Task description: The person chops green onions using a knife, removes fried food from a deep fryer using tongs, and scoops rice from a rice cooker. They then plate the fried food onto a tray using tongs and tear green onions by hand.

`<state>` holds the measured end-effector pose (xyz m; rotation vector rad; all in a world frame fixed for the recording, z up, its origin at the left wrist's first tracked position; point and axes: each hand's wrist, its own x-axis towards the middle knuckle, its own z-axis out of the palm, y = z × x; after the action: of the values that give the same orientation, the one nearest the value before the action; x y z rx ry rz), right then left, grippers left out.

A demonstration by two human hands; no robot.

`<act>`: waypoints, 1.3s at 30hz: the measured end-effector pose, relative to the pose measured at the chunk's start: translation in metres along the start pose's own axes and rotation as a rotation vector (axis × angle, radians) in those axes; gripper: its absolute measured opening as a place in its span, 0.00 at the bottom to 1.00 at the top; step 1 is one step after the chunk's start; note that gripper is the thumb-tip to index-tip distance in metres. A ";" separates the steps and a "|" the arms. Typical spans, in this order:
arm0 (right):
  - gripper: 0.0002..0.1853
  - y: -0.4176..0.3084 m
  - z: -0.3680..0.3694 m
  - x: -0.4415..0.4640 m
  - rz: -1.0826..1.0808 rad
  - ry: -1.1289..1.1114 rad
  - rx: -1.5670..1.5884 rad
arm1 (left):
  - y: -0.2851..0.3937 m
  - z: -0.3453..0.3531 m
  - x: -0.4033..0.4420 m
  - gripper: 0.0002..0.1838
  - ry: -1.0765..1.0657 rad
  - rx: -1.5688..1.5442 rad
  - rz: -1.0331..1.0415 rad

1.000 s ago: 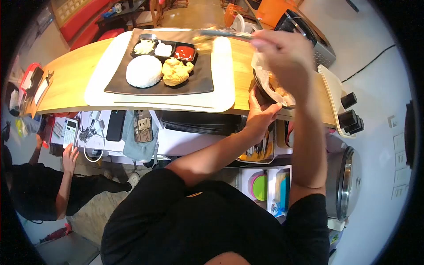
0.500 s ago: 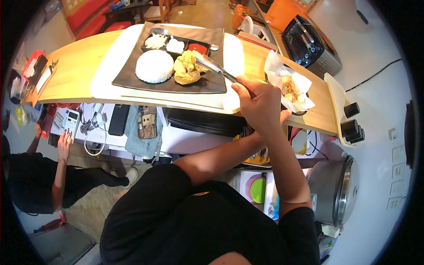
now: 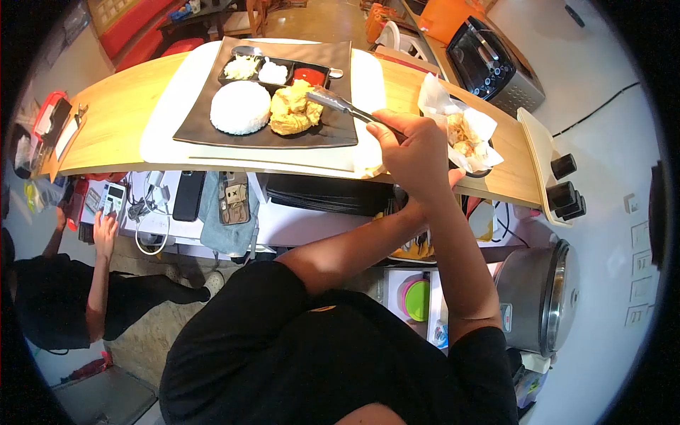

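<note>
My right hand [image 3: 418, 152] is closed around a pair of tongs [image 3: 347, 106], whose tips touch a piece of golden fried chicken [image 3: 295, 110]. The chicken lies beside a mound of white rice [image 3: 241, 108] on a dark square plate [image 3: 191, 131]. Behind them on the plate is a black divided dish [image 3: 227, 76] with shredded vegetable, a white portion and red sauce. Beneath my right arm my left arm crosses over, and my left hand [image 3: 457, 174], mostly hidden, grips the edge of a black bowl [image 3: 483, 172] lined with white paper and holding more fried pieces.
The plate stands on a white tray [image 3: 159, 145] on the wooden counter [image 3: 99, 142]. A toaster oven [image 3: 489, 67] is at the back right, a large metal pot [image 3: 528, 297] lower right. At left, a co-worker's hand [image 3: 106, 230] touches a calculator [image 3: 113, 197].
The tongs and my right hand have shifted slightly left, their tips staying at the chicken, which looks more upright and compact. The whole view has moved a little.
</note>
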<state>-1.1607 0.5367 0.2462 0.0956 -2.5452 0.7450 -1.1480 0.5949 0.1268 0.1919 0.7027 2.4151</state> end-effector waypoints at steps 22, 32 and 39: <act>0.11 0.112 -0.110 -0.084 0.290 0.676 -0.051 | 0.050 0.023 -0.021 0.48 0.057 0.041 -0.106; 0.16 0.111 -0.116 -0.049 0.174 0.117 -0.177 | 0.035 0.018 -0.007 0.24 0.033 -0.001 -0.041; 0.19 0.124 -0.107 -0.076 0.012 0.737 -0.248 | 0.047 -0.014 0.013 0.16 -0.295 0.131 -0.031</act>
<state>-1.0720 0.6933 0.2280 -0.2361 -1.9032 0.3614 -1.1870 0.5647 0.1391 0.5735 0.7197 2.2478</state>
